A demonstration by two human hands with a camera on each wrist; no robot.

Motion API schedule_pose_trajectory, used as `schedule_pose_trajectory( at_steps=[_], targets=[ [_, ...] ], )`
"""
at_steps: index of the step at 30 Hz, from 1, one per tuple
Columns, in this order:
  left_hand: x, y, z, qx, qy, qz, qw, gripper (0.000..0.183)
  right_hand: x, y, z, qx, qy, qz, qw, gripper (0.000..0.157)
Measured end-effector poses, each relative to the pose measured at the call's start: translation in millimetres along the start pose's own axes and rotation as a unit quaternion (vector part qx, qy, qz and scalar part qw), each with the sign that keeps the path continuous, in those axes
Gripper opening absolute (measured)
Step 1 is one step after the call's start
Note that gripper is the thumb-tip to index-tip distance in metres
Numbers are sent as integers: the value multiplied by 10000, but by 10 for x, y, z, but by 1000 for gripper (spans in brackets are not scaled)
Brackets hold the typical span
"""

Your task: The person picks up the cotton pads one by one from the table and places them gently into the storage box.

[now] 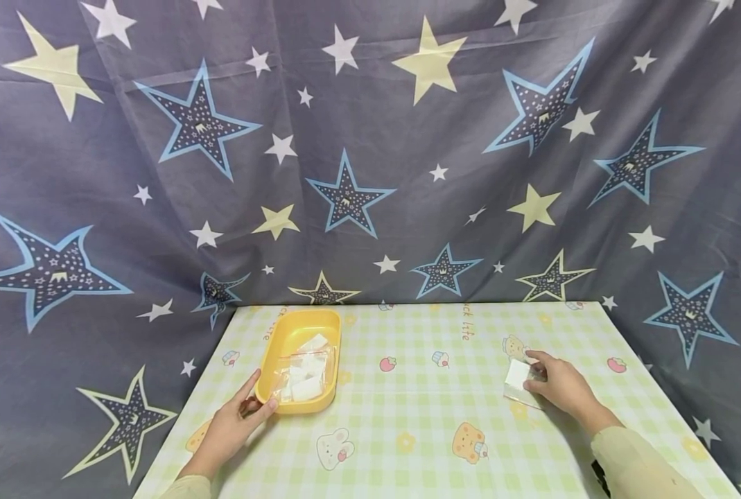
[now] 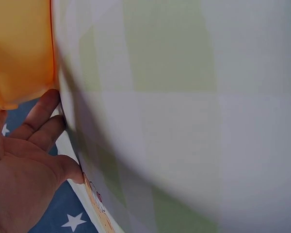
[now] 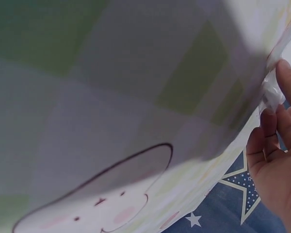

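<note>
A yellow rectangular tray [image 1: 337,360] stands at the table's left, holding several small clear zip bags [image 1: 308,371] with white contents. My left hand [image 1: 229,426] holds its near-left corner, thumb at the near rim and fingers along the left side. In the left wrist view, the lower fingers [image 2: 43,116] lie beside the tray's wall near the tabletop. Over on the right, my right hand [image 1: 563,384] pinches the edge of another clear zip bag [image 1: 517,374] with a white piece inside. Crinkled plastic [image 3: 273,92] shows by the thumb in the right wrist view.
A green-and-white checked cloth [image 1: 401,395] with cartoon prints covers the table. Behind it hangs a dark grey curtain [image 1: 370,263] with stars, meeting the table's back edge. A wide stretch of cloth separates tray and right-hand bag.
</note>
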State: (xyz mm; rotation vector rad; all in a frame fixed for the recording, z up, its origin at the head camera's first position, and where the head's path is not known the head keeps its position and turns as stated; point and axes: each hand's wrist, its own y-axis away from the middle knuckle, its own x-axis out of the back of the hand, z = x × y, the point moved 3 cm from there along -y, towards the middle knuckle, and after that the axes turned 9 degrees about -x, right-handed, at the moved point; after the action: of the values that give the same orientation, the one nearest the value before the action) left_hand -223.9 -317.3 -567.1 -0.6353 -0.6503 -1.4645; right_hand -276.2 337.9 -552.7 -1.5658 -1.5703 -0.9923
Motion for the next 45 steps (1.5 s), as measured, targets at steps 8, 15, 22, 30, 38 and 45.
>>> schedule_pose_trajectory(
  at_steps=[8, 15, 22, 30, 38, 45],
  targets=[
    [3, 11, 7, -15, 37, 2, 10000, 87, 13, 10, -17, 22, 37, 138, 9999, 64],
    [7, 1, 17, -41, -14, 33, 10000, 88, 13, 14, -66, 1, -93, 148, 9998, 64],
    [10, 11, 28, -44, -22, 32, 10000, 88, -10, 1, -95, -88, -352, 86, 9993, 65],
    [15, 13, 37, -74, -18, 11, 10000, 87, -60, -24, -197, -86, -707, 37, 9975, 65],
    [19, 10, 40, -54, -52, -4, 10000, 89, -134, -70, -370, 12, -993, -39, 9950, 68],
    [20, 14, 25, -72, -45, 17, 10000, 88, -233, -129, -594, 61, -1229, -144, 9923, 69]
  ],
)
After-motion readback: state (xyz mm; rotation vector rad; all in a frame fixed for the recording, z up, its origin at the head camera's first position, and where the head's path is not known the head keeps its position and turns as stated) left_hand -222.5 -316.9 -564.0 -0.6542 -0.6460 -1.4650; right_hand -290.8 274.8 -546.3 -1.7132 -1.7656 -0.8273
